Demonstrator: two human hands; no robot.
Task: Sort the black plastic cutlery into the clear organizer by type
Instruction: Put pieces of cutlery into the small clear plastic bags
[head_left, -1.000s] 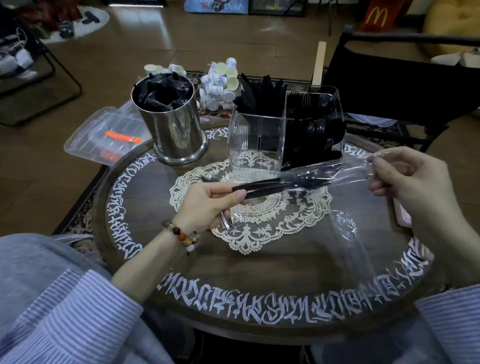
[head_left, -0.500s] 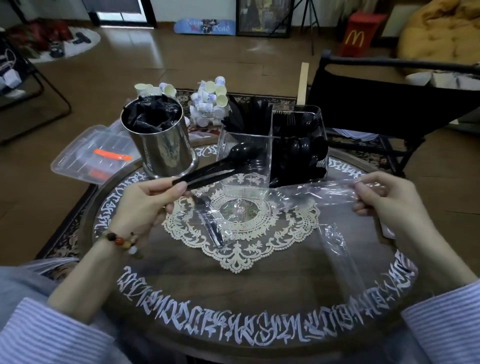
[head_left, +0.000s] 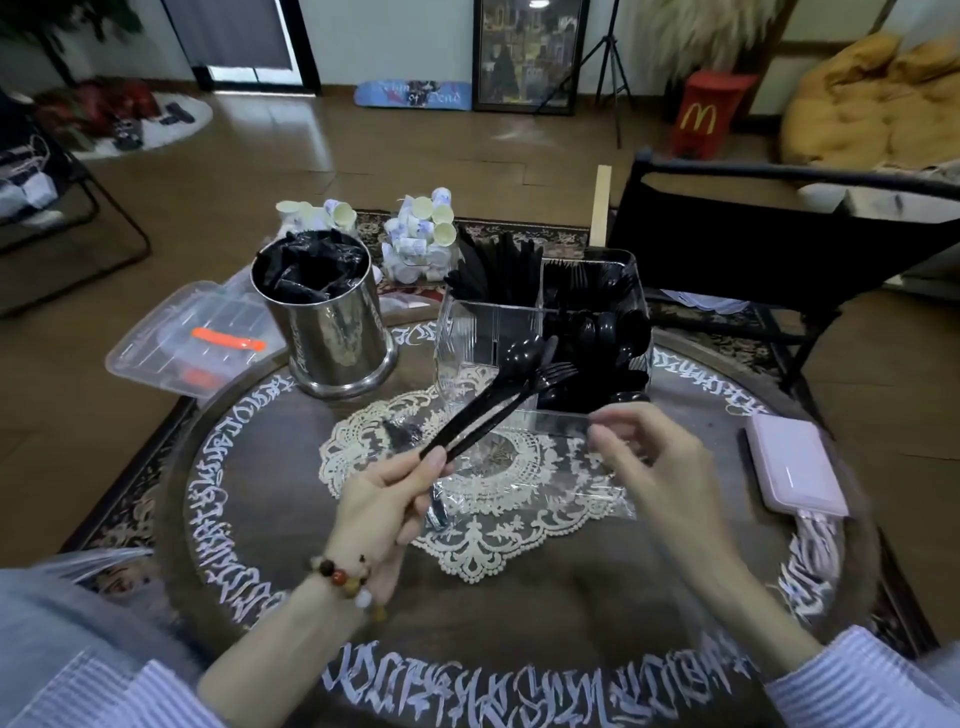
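At the far left we see a clear plastic lidded box (head_left: 182, 332) with an orange strip on it, lying beside the round surface (head_left: 519, 613) whose rim carries white lettering. Just right of the box a steel canister (head_left: 332, 332) stands upright on the surface, stuffed with wrapped black pieces. Behind it on the carpet lie two heaps of small paper cups (head_left: 421, 234).

Our left hand (head_left: 379, 504), a bead bracelet at its wrist, pinches the handle ends of a small bundle of black cutlery (head_left: 498, 395) between thumb and fingers. The bundle slants up and to the right above the lace doily (head_left: 483, 483); we make out a spoon bowl and fork tines at its far end, which lies in front of the clear organizer (head_left: 467, 343). We cannot tell whether the tips touch the organizer's wall.

The organizer stands just behind the doily. Its back left compartment holds upright knives, its back right one forks, the front right one spoons, and the near left one looks see-through.

On the doily, between the hands, lies a crumpled clear wrapper (head_left: 540, 488). Our right hand (head_left: 649, 467) hovers over it with fingers curled; it is blurred, and thumb and forefinger seem to pinch a strip of the clear film.

Further right a pink flat case (head_left: 795, 467) rests near the surface's edge, and a black folding chair (head_left: 769, 244) stands behind.
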